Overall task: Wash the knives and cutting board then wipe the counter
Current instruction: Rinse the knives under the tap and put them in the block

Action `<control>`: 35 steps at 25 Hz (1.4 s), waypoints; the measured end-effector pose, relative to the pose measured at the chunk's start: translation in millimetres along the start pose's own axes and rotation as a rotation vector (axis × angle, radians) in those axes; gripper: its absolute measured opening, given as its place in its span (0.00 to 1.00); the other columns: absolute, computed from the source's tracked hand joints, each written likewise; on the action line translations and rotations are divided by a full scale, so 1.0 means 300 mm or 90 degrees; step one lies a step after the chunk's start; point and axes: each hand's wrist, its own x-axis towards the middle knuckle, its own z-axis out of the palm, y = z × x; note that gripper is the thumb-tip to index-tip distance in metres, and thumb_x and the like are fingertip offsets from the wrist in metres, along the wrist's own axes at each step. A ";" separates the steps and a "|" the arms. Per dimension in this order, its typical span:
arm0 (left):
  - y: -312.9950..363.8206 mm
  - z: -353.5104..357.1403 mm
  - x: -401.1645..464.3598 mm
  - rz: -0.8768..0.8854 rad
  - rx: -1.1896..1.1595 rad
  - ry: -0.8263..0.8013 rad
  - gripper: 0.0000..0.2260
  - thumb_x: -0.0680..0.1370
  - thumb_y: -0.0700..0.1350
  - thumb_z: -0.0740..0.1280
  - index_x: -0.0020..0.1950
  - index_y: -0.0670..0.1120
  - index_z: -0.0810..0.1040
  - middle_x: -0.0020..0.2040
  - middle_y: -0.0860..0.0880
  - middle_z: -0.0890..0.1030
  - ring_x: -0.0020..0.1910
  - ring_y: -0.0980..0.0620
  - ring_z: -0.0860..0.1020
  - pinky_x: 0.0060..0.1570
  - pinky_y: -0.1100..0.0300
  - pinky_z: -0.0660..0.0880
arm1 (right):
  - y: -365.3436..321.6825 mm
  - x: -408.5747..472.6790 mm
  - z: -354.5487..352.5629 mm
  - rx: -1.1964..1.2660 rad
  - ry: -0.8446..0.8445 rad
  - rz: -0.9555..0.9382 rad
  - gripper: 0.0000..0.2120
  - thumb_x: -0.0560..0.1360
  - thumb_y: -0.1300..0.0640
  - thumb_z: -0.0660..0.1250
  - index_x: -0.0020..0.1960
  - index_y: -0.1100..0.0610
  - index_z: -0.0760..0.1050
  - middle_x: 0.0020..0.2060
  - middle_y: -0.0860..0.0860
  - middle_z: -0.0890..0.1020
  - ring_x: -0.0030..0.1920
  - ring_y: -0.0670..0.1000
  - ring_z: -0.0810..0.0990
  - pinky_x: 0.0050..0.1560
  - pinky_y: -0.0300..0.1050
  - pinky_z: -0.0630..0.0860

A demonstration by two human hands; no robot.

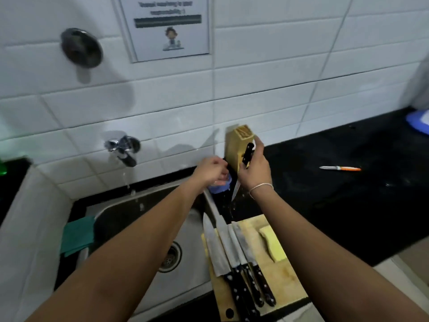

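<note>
Black-handled knife (243, 168) in right hand (254, 169), blade down

Black counter (348, 205), white tiles (255, 89), orange-handled peeler (341, 168) (yellow sponge (272, 245)).

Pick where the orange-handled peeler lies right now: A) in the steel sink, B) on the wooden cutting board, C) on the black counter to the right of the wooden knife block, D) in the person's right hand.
C: the orange-handled peeler lies alone on the black counter, right of the wooden knife block, while the right hand holds a black-handled knife.
</note>
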 end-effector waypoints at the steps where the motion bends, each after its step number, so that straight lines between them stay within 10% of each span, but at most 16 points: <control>1: 0.030 0.040 0.027 0.017 0.034 -0.001 0.11 0.78 0.35 0.62 0.59 0.44 0.76 0.48 0.42 0.82 0.38 0.48 0.81 0.35 0.56 0.82 | 0.022 0.024 -0.042 -0.014 0.022 -0.017 0.38 0.73 0.62 0.67 0.76 0.47 0.52 0.52 0.56 0.80 0.45 0.58 0.80 0.43 0.49 0.76; 8: 0.136 0.198 0.171 0.097 0.385 0.013 0.33 0.74 0.40 0.61 0.77 0.61 0.59 0.54 0.45 0.79 0.39 0.44 0.84 0.29 0.51 0.82 | 0.123 0.222 -0.159 -0.018 0.073 -0.109 0.31 0.77 0.60 0.68 0.74 0.44 0.59 0.55 0.52 0.79 0.46 0.56 0.81 0.49 0.55 0.80; 11: 0.161 0.235 0.225 0.114 0.473 0.049 0.36 0.75 0.40 0.61 0.81 0.57 0.54 0.60 0.40 0.77 0.48 0.40 0.83 0.45 0.43 0.83 | 0.160 0.303 -0.162 0.016 0.081 -0.167 0.27 0.78 0.58 0.66 0.74 0.46 0.63 0.55 0.53 0.80 0.49 0.55 0.81 0.48 0.52 0.79; 17: 0.155 0.265 0.277 0.090 0.620 0.107 0.34 0.76 0.44 0.63 0.81 0.54 0.55 0.62 0.38 0.78 0.57 0.38 0.78 0.56 0.46 0.78 | 0.149 0.371 -0.117 0.028 0.071 -0.205 0.25 0.79 0.57 0.63 0.74 0.44 0.64 0.58 0.49 0.80 0.48 0.53 0.82 0.45 0.54 0.80; 24: 0.220 0.259 0.319 0.060 0.658 0.109 0.16 0.76 0.45 0.65 0.64 0.46 0.75 0.38 0.46 0.77 0.34 0.47 0.80 0.34 0.54 0.81 | 0.131 0.451 -0.123 0.095 0.117 -0.246 0.21 0.81 0.55 0.61 0.74 0.48 0.67 0.59 0.49 0.79 0.50 0.52 0.81 0.46 0.52 0.80; 35: 0.208 0.248 0.340 0.037 0.666 0.097 0.26 0.74 0.39 0.61 0.73 0.48 0.71 0.40 0.45 0.79 0.36 0.46 0.82 0.37 0.52 0.84 | 0.129 0.609 -0.141 0.235 0.103 -0.176 0.24 0.79 0.60 0.63 0.73 0.46 0.65 0.52 0.49 0.81 0.44 0.49 0.81 0.48 0.51 0.80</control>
